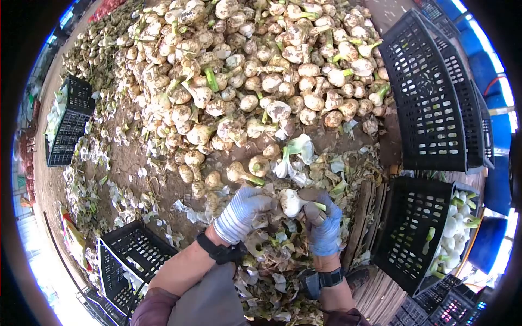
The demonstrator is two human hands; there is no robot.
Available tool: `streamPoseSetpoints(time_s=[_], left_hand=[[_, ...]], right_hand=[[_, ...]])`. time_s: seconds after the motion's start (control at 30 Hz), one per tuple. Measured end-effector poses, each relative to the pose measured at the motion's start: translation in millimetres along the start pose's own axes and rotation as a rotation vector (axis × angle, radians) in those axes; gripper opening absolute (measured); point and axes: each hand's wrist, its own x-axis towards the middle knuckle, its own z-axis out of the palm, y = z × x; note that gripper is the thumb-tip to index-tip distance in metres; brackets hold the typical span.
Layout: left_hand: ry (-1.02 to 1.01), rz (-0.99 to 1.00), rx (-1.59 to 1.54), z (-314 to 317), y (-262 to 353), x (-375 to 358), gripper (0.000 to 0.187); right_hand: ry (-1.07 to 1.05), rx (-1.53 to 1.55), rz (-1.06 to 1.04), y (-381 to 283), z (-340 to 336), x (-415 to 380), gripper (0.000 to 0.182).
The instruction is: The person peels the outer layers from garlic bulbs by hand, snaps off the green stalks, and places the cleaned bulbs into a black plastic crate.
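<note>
A pale onion [290, 203] with a short green stem sits between my two gloved hands, above the peel-covered ground. My right hand [324, 220] is closed around its neck, and the stem end pokes out between the fingers. My left hand [243, 212], in a striped grey-white glove, has its fingers pressed together close to the onion's left side. Whether those fingertips touch the onion or pinch a bit of skin cannot be made out. Just beyond my hands lie an onion with a green stem [242, 173] and a peeled white-green piece [298, 149].
A large heap of unpeeled onions [234, 70] fills the far side. Black crates stand around: an upright one [427, 92] at right, another with cleaned onions [416, 233] below it, one at lower left [138, 250] and one at far left [70, 119]. Loose peelings [277, 282] cover the ground.
</note>
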Motion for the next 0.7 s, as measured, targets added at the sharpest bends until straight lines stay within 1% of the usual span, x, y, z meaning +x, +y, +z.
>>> streamPoseSetpoints(time_s=[0.03, 0.07, 0.1, 0.13, 0.17, 0.2, 0.23, 0.27, 0.3, 0.33, 0.37, 0.4, 0.47, 0.5, 0.53, 0.57, 0.6, 0.63, 0.67, 0.7], left_hand=[[-0.039, 0.02, 0.0, -2.6, -1.8, -1.1, 0.019], [-0.04, 0.021, 0.0, -7.3, -7.8, 1.7, 0.019], [-0.07, 0.241, 0.302, -13.2, -16.6, 6.9, 0.02], [-0.098, 0.461, 0.605, -16.1, -20.9, 9.7, 0.021], [-0.097, 0.462, 0.605, -13.9, -18.3, 8.9, 0.021], [-0.081, 0.342, 0.491, -8.9, -12.9, 6.7, 0.021], [-0.064, 0.222, 0.376, -4.2, -6.7, 3.7, 0.022], [-0.063, 0.22, 0.376, 0.4, 2.9, 1.1, 0.022], [-0.009, 0.041, 0.417, 5.2, 14.7, -0.5, 0.019], [0.043, -0.139, 0.456, 7.8, 20.2, -1.3, 0.017], [-0.017, 0.014, 0.541, 4.2, 15.5, 1.4, 0.019], [-0.018, 0.015, 0.54, 3.5, 13.9, 1.9, 0.019], [0.039, -0.08, 0.504, 5.8, 17.5, 1.4, 0.02], [0.039, -0.08, 0.504, 7.3, 16.4, 1.4, 0.02], [0.062, -0.049, 0.391, 9.2, 14.7, 1.8, 0.02], [0.085, -0.016, 0.279, 10.9, 13.5, 2.1, 0.019], [0.085, -0.015, 0.28, 12.7, 12.5, 2.4, 0.019], [0.081, -0.005, 0.128, 14.5, 11.2, 2.6, 0.017], [0.076, 0.005, -0.024, 15.5, 10.2, 3.4, 0.016], [0.015, 0.04, -0.031, 11.9, 9.8, 3.2, 0.012]], right_hand=[[0.0, 0.0, -0.002, 0.9, 0.3, -0.3, 0.023], [0.015, 0.069, 0.048, 2.5, 0.1, -0.5, 0.023], [0.03, 0.138, 0.098, 3.3, 0.0, -0.3, 0.023], [0.028, 0.137, 0.097, 3.1, -0.1, 0.5, 0.023], [0.017, 0.041, 0.032, 3.0, -0.3, 1.3, 0.023], [0.005, -0.055, -0.031, 3.0, -0.6, 1.7, 0.022], [0.005, -0.054, -0.029, 2.3, -1.3, 1.5, 0.022], [-0.037, -0.193, -0.112, 0.7, -2.4, 1.4, 0.022], [-0.079, -0.333, -0.197, -0.7, -3.4, 1.5, 0.021], [-0.078, -0.334, -0.196, -2.0, -4.3, 1.6, 0.021], [-0.099, -0.446, -0.266, -3.6, -5.4, 2.1, 0.021], [-0.121, -0.558, -0.336, -4.5, -6.0, 2.3, 0.021], [-0.126, -0.579, -0.322, -4.4, -6.7, 0.8, 0.021], [-0.13, -0.598, -0.311, -4.1, -6.8, 0.2, 0.02], [-0.131, -0.598, -0.312, -3.1, -5.2, -1.4, 0.02], [-0.072, -0.446, -0.216, -1.3, -2.2, -4.1, 0.021], [-0.011, -0.294, -0.119, 0.8, 0.2, -6.8, 0.022], [-0.01, -0.293, -0.119, 5.1, 0.4, -8.5, 0.022], [0.044, -0.035, 0.017, 11.4, -0.6, -9.2, 0.025], [0.098, 0.224, 0.153, 15.6, -0.8, -9.2, 0.028]])
